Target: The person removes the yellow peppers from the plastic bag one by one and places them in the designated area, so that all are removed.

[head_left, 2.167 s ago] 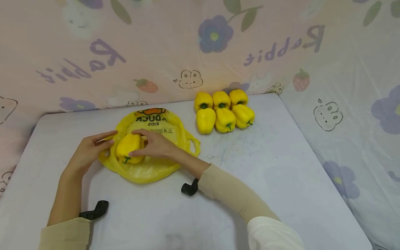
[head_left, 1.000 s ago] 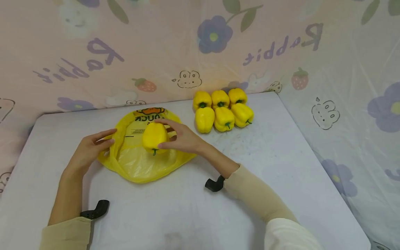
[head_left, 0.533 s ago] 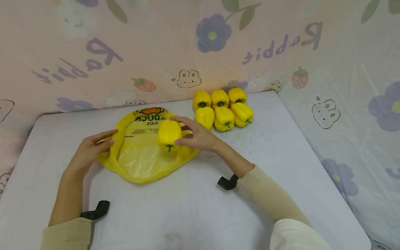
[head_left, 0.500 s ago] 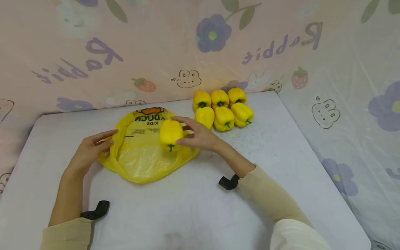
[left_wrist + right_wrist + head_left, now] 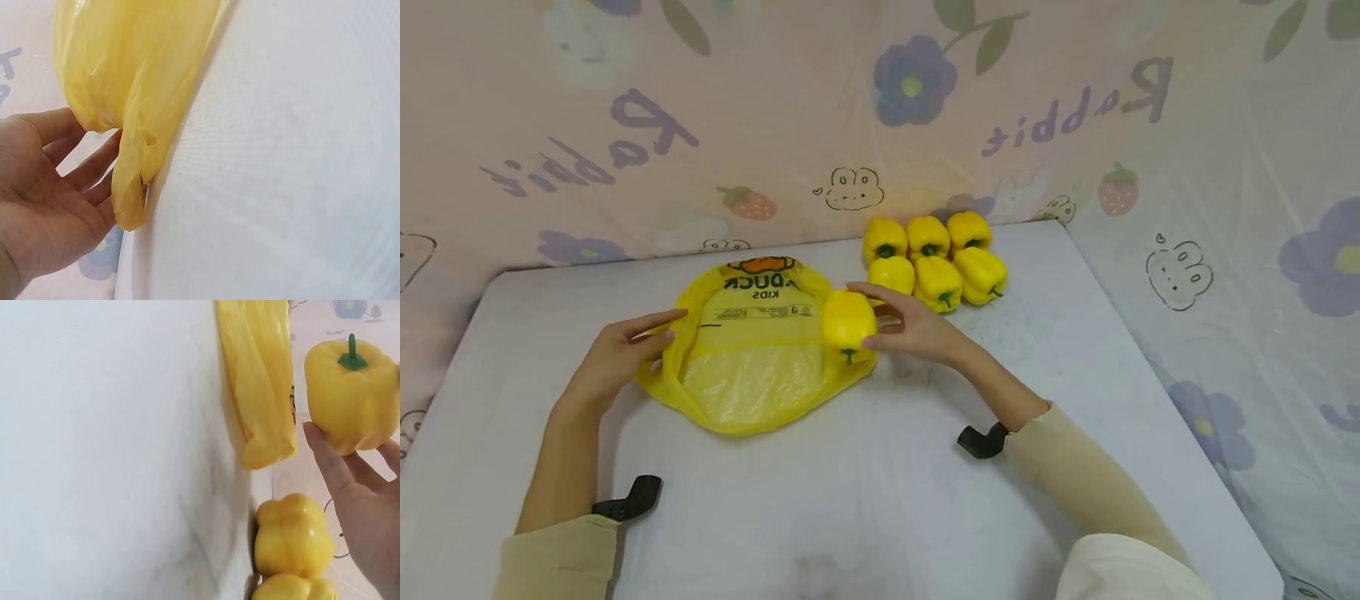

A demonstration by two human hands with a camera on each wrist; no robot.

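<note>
In the head view my right hand (image 5: 917, 329) grips a yellow bell pepper (image 5: 848, 321) between thumb and fingers. Its green stem points toward me. The pepper overlaps the right rim of a yellow plastic bag (image 5: 752, 408), which lies on the table with its mouth spread wide. The right wrist view shows the held pepper (image 5: 350, 400) raised off the table, stem up in that picture, fingers beneath it. My left hand (image 5: 617, 358) stays at the bag's left rim. In the left wrist view its fingers (image 5: 94, 165) are loosely extended against the yellow plastic near a handle loop (image 5: 129, 194).
Several more yellow bell peppers (image 5: 937, 283) stand in two rows at the back of the white-covered table (image 5: 865, 500), right of the bag. A printed cloth (image 5: 775, 125) hangs behind the table. Each wrist carries a black mount (image 5: 636, 498).
My right hand has carried the pepper from the bag's left side across its mouth to the right rim, uncovering the bag's inside. The left hand has stayed in place.
</note>
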